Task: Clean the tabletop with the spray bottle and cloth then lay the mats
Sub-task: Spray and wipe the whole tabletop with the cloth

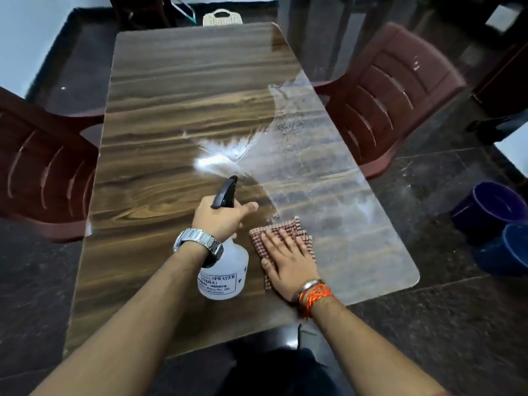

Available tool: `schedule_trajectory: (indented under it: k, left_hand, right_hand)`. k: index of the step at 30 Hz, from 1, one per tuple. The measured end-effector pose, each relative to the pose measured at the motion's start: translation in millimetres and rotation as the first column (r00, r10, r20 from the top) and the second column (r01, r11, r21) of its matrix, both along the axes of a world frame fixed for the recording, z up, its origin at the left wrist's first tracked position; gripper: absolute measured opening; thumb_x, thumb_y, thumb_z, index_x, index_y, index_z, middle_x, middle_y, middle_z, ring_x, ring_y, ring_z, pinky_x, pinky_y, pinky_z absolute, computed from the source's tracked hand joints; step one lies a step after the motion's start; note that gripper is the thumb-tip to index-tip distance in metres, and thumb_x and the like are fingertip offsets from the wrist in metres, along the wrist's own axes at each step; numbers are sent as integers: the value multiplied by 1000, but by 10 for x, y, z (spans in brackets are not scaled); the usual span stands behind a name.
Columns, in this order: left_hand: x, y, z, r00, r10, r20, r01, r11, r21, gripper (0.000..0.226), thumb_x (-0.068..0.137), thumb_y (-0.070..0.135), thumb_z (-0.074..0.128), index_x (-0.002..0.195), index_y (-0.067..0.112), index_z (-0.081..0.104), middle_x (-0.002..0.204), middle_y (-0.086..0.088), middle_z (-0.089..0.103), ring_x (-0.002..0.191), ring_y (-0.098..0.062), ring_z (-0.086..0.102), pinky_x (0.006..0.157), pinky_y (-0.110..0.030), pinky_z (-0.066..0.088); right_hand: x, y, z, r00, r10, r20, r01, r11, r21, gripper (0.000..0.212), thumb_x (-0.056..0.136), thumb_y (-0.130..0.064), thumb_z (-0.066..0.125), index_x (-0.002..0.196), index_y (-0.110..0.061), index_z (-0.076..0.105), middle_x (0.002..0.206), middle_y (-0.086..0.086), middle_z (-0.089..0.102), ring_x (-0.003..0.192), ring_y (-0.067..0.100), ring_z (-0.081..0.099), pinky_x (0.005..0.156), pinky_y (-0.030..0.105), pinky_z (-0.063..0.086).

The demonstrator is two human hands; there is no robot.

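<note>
My left hand (220, 217) grips the neck of a white spray bottle (225, 270) with a black trigger head, its nozzle pointing away over the wooden tabletop (160, 110). A white mist and wet patch (217, 155) lie just beyond the nozzle. My right hand (288, 264) lies flat, fingers spread, on a checked red-and-white cloth (285, 227) on the near right part of the table. The right side of the tabletop shines with a wet film. No mats are in view.
A maroon plastic chair (43, 167) stands at the table's left and another chair (394, 92) at its right. Two blue buckets (491, 207) sit on the dark floor at the right. A cream stool (223, 17) shows beyond the far edge.
</note>
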State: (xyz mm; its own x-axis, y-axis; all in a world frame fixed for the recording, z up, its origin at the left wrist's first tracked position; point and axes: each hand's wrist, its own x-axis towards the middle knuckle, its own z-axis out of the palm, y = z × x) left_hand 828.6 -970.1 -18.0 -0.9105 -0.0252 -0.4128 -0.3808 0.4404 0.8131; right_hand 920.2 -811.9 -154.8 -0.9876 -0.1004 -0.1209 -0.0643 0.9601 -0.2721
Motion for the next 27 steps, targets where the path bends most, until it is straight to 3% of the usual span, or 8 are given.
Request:
schedule_trajectory:
  k: [3,7,13,17,21,24,27]
  left_hand:
    - [-265,410,-33,993,106,-49,-109,991,-75,34,73,26,82,54,15,56,51,0,58,47,-19,52,49,-22,39]
    - [-508,731,-27,993,112,27,-110,990,-83,17,69,14,78,59,12,65,49,0,61,44,-20,55,48,-23,43]
    - [-677,937,-23,973,229,15,-227,969,-92,18,67,19,85,67,11,69,67,-3,69,57,-19,60,54,-24,46]
    - [-806,1008,-29,992,115,44,-112,992,-60,23,63,27,87,67,10,73,68,-2,73,55,-18,61,55,-25,48]
    - [-943,991,-39,989,149,16,-148,987,-69,20,68,18,82,60,14,64,60,0,65,56,-18,58,50,-20,40]
    - [-1051,930,-44,998,53,23,-51,995,-88,15,68,19,83,65,14,69,65,0,69,58,-15,61,51,-19,41]
    - [-1160,840,-86,997,71,9,-70,993,-100,15,70,16,79,64,12,66,61,0,63,54,-17,56,48,-19,39]
  right_hand:
    - [-209,291,-39,998,-51,-38,50,998,-25,57,93,-50,30,148,-34,26,155,-15,27,144,13,22,115,39,5]
    - [-451,571,-46,999,-50,7,50,997,-54,60,93,-51,23,151,-35,18,158,-14,18,147,13,10,115,37,-5]
    - [-450,548,-59,997,-67,-25,66,996,-60,57,93,-47,31,148,-30,29,154,-10,30,144,17,25,114,43,7]
    - [-464,558,-81,997,-72,-10,71,995,-65,57,94,-47,31,149,-32,25,155,-11,27,145,15,20,115,43,6]
    - [-478,527,-46,996,-92,9,93,995,-49,57,94,-48,31,148,-33,27,154,-12,29,144,15,22,115,43,4]
    - [-573,514,-43,993,-117,13,117,992,-50,57,94,-48,27,149,-33,23,156,-13,24,146,15,16,116,38,-4]
    - [-788,527,-30,995,-97,-7,97,994,-49,57,95,-47,26,149,-30,25,156,-10,25,146,16,18,115,41,-1]
